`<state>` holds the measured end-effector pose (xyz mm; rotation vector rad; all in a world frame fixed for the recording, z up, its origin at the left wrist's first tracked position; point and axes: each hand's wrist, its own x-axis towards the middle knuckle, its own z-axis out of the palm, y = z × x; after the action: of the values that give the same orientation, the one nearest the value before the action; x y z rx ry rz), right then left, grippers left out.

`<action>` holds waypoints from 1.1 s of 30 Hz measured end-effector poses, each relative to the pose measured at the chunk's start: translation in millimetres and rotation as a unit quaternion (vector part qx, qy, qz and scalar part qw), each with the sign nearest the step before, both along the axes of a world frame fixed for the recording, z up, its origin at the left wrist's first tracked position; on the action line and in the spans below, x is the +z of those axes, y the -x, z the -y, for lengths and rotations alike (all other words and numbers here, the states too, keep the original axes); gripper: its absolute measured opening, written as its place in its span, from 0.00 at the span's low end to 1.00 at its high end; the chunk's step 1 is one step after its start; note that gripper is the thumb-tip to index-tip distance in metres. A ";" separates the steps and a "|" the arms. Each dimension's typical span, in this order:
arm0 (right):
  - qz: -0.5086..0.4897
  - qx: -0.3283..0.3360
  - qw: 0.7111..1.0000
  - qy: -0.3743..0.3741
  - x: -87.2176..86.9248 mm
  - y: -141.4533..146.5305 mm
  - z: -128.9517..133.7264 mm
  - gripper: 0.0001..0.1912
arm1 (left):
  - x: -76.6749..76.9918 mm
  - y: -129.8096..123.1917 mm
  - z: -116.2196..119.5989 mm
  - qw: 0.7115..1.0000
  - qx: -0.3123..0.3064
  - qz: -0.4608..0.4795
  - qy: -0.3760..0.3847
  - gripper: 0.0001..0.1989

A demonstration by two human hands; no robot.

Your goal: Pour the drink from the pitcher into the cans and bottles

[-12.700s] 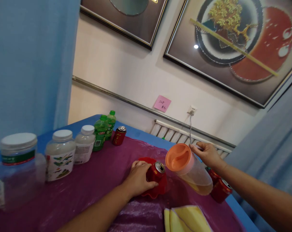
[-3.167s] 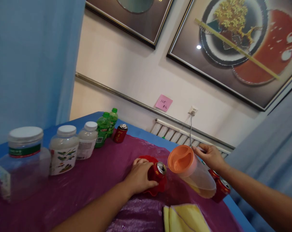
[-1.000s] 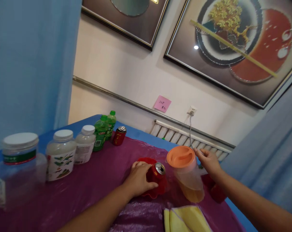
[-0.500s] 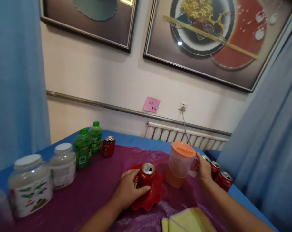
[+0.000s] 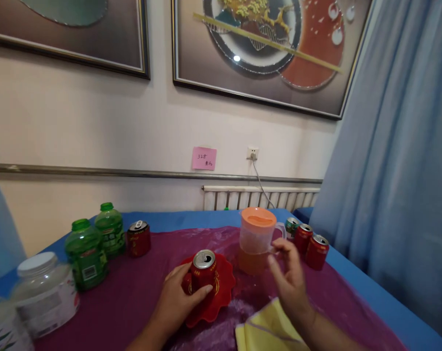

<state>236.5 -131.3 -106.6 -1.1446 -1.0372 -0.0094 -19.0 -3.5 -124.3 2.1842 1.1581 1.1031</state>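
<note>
The jug, tipped toward the held can a second ago, now stands upright just ahead of the right hand, whose fingers are apart; whether a fingertip still brushes the handle is hard to tell. Pouring appears paused, with the jug bearing its own weight. The left hand is clamped around the held can, keeping it upright over the scalloped red dish.

Beside the right wrist lies a yellow cloth; beyond that hand, near the worktop edge, stand two red cans and a green can. Left of the left hand are another red can, two green bottles, the nearer label barcoded, and clear jars. Gold can lettering is too small to read; the pink note, well beyond both hands, begins "32".
</note>
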 end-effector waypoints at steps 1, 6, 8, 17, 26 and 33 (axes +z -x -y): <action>0.019 0.050 0.998 0.024 -4.4 17.4 5.6 0.15 | 0.4 -0.4 0.7 1.000 -0.007 0.003 -0.002 0.30; 0.012 0.186 0.969 0.160 -22.8 71.3 0.1 0.22 | 12.4 -2.6 12.0 0.999 -0.044 0.004 -0.008 0.28; -0.023 0.199 0.961 0.188 -22.8 80.4 -12.6 0.28 | 15.1 -3.2 14.8 0.998 -0.054 -0.009 -0.032 0.27; -0.027 0.194 0.961 0.195 8.3 93.6 -38.0 0.31 | -15.1 -2.5 -7.9 0.990 -0.089 -0.018 -0.105 0.31; -0.074 0.037 0.980 0.179 -1.1 -33.9 38.3 0.30 | -22.3 -6.3 -5.7 0.994 -0.066 0.006 -0.086 0.26; -0.076 -0.242 0.937 0.239 -50.0 -176.7 73.2 0.34 | -32.0 -4.6 -29.2 0.993 -0.040 -0.004 -0.115 0.23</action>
<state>413.2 -204.6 -156.7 -1.7971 -0.6076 -0.0613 -14.4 25.7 -156.3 2.3873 0.9776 1.2480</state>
